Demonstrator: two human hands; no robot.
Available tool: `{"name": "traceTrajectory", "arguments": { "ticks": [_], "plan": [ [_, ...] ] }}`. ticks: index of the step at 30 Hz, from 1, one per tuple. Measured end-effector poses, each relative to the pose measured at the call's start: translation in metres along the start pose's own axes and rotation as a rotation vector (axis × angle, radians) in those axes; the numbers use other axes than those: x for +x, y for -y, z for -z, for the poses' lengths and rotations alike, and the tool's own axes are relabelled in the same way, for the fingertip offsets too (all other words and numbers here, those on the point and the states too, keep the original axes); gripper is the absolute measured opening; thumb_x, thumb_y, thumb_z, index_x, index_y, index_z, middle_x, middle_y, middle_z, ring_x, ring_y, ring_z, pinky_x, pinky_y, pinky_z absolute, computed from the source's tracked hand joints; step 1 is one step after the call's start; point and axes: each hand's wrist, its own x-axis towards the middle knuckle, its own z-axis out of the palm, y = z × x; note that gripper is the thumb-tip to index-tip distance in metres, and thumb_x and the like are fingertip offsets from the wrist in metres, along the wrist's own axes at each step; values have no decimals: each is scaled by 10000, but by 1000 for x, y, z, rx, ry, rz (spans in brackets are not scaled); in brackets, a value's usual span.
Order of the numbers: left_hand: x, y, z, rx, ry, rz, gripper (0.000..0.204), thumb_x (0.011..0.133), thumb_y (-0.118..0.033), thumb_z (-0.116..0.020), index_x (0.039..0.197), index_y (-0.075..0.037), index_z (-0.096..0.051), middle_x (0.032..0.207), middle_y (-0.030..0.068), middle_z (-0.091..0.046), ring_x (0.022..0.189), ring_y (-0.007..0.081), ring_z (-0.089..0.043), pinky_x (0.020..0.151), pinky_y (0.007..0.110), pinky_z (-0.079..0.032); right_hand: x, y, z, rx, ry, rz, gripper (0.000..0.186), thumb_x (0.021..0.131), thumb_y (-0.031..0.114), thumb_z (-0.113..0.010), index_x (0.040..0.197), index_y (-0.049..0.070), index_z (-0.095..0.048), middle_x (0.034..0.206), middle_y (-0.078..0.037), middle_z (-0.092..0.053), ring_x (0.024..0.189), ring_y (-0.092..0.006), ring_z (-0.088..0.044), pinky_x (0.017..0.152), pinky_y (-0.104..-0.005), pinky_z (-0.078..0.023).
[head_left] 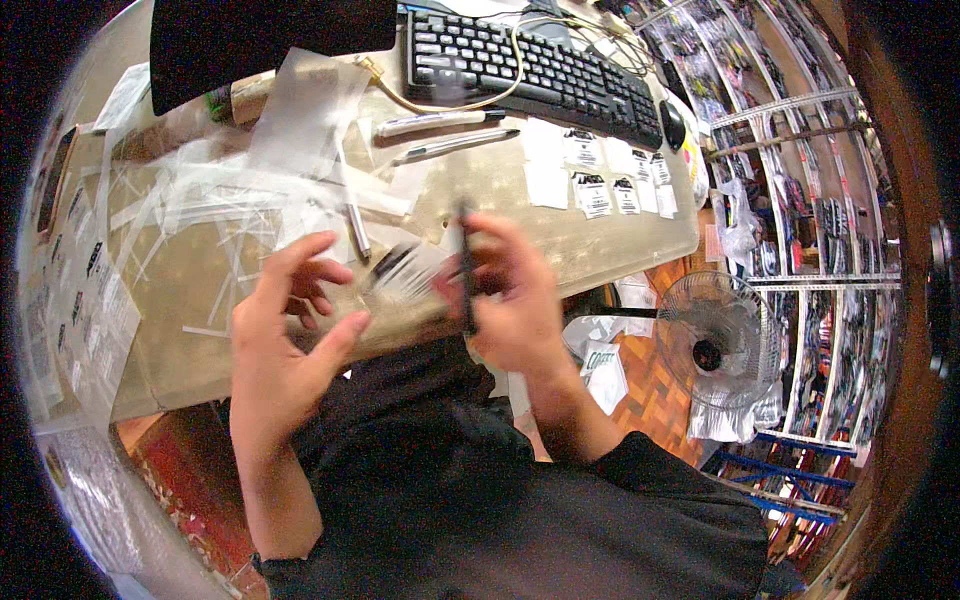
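My right hand [510, 290] grips a slim dark upright object [464, 220], blurred, perhaps a pen or knife, above the desk's front edge. My left hand [285, 340] is to its left, fingers curled but apart, with nothing visible in it. Between and beyond my hands lies a blurred white printed slip [408, 270]; whether a finger touches it I cannot tell. A silver pen-like stick [358, 232] lies beyond my left hand. Clear plastic sheets and thin offcuts [250, 180] cover much of the desk's left. Two pens [440, 121] lie farther back, beside several small white printed labels [590, 195].
A black keyboard [530, 70], mouse [672, 124], cables and dark panel [270, 30] stand along the desk [150, 370]'s back. More printed sheets [85, 290] lie at the left. Past the right edge are a floor fan [710, 340], loose bags and tall packed shelves [810, 200].
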Motion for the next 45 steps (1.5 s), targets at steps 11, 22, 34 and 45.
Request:
{"name": "traceTrajectory", "arguments": {
  "ticks": [11,22,34,45],
  "plan": [
    [-63,62,44,-358,-431,-115,310,773,15,-597,1069,-13,-512,826,71,-545,681,98,-495,553,186,-400,51,-50,171,92,-738,-37,441,714,76,-707,1086,25,-475,734,-60,-597,454,-106,-527,387,-192,-357],
    [-78,68,69,-432,-573,-151,259,773,-6,-605,1022,-24,-534,808,54,-547,631,91,-484,518,181,-393,35,-66,151,152,-784,-9,441,766,190,-694,1112,8,-490,874,-96,-639,650,-140,-588,459,-249,-441],
    [-75,73,187,1112,-766,147,505,732,-319,-653,1120,-8,-571,1216,193,-482,1180,326,-402,1012,458,-267,-7,-17,-14,356,-285,278,513,851,240,-603,1217,-47,-387,695,-73,-548,441,-100,-470,389,-190,-374],
    [-85,49,184,821,-839,140,619,736,-425,-657,1128,43,-553,1247,237,-433,1160,369,-412,987,445,-305,13,-29,-16,415,-309,234,518,858,235,-588,1232,-44,-365,653,-71,-552,426,-98,-458,388,-188,-364]
  ]
}}
